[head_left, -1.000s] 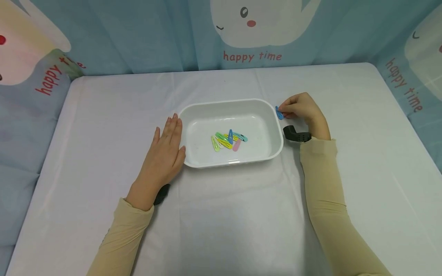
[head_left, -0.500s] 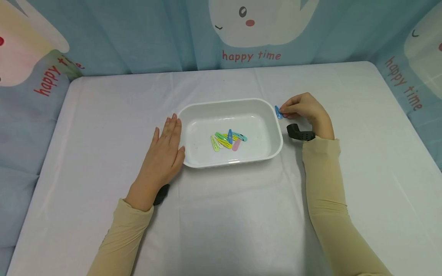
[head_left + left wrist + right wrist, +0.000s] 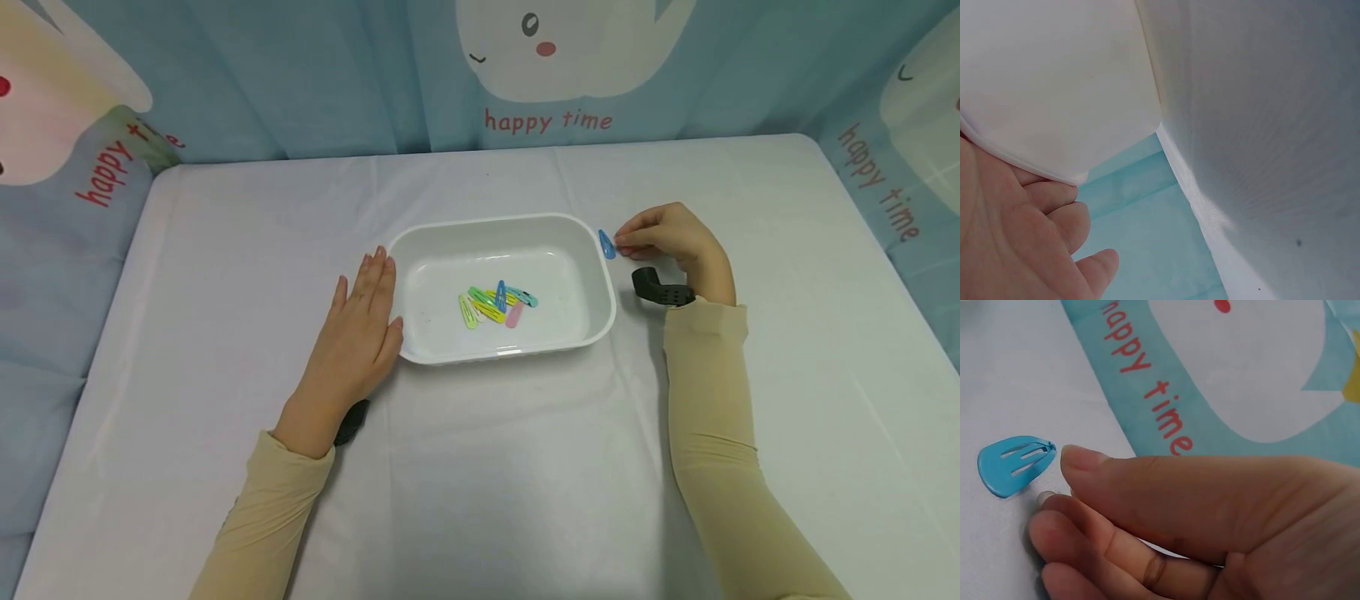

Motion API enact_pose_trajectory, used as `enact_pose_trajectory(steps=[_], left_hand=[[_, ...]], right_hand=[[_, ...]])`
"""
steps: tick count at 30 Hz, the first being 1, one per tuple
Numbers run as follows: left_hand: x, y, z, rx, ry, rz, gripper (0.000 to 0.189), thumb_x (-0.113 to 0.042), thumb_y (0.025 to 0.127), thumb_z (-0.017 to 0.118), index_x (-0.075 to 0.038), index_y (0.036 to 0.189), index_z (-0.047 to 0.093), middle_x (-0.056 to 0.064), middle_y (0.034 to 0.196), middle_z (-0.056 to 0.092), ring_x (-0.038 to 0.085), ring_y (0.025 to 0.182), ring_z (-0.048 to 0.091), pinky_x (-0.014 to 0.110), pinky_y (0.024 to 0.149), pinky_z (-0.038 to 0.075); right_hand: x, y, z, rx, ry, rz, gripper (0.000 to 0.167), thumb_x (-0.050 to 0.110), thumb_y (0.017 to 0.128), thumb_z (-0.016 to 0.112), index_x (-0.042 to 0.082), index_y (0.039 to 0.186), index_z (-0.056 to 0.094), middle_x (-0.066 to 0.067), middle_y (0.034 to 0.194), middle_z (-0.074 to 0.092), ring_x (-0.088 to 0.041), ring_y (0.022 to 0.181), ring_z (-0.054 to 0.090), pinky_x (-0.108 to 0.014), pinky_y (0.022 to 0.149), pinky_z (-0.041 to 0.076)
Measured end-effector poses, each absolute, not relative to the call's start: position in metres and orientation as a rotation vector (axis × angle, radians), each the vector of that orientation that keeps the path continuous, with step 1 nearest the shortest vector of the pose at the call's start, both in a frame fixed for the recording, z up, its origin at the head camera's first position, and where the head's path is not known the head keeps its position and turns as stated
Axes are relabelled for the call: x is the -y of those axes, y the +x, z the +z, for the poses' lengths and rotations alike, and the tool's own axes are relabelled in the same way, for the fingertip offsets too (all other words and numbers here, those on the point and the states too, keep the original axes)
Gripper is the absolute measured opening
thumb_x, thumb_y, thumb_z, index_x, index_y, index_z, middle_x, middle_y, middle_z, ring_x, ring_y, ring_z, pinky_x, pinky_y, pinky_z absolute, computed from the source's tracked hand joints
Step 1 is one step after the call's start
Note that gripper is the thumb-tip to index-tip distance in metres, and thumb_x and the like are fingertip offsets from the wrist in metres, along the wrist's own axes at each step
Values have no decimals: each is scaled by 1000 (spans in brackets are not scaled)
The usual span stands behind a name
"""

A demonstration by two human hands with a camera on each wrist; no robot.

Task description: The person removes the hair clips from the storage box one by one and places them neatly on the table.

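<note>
Perhaps the likeliest mishap is a knock to the blue clip (image 3: 607, 244); it lies between the tray (image 3: 431, 312) and the right hand (image 3: 675, 242), on the table (image 3: 825, 375) and just beside both, so a small turn of the fingertips could push it against the tray's wall; being thin and flat, it may also prove awkward to pinch there. The right hand is loosely bent, thumb and fingers a little parted, with nothing gripped; whether a fingertip brushes the clip, I cannot tell; the left hand (image 3: 352, 333) lies with its fingers straight and close together along the tray's left end, thumb apart; too firm a push from it might slide the tray into the clip. As for looks, the clip is glossy, drop-shaped, broad and rounded at one end, narrowing to a small hinge at the other, with slits along its face; the other clips (image 3: 501, 297), yellow, green, pink, blue and teal, lie in a loose heap on the tray's floor.
</note>
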State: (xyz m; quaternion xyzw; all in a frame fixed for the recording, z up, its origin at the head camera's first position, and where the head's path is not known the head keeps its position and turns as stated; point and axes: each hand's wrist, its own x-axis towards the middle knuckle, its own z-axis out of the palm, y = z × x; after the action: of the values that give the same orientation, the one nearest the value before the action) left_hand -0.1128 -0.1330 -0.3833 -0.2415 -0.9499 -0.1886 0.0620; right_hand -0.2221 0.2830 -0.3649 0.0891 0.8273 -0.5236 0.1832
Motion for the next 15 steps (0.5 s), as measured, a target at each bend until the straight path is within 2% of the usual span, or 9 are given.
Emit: enact_pose_trajectory(steps=[8,15], left_hand=[[133,-113,-383,2881,-734,-562,61,-20,97,35,5,148,13,16,156,8,25,144,4,53,112,9],[133,-112,-381,2891,-740,-560,61,-18,97,35,6,148,13,16,156,7,25,144,4,53,112,8]], right_hand=[[-284,-221,-362,-2379,246,-1507,10,12,84,72,6,91,72,6,80,69,-8,72,65,-21,67,52],[-282,-220,-357,-2415,156,-1557,7,12,83,72,10,89,73,5,80,70,-10,71,61,-21,68,50]])
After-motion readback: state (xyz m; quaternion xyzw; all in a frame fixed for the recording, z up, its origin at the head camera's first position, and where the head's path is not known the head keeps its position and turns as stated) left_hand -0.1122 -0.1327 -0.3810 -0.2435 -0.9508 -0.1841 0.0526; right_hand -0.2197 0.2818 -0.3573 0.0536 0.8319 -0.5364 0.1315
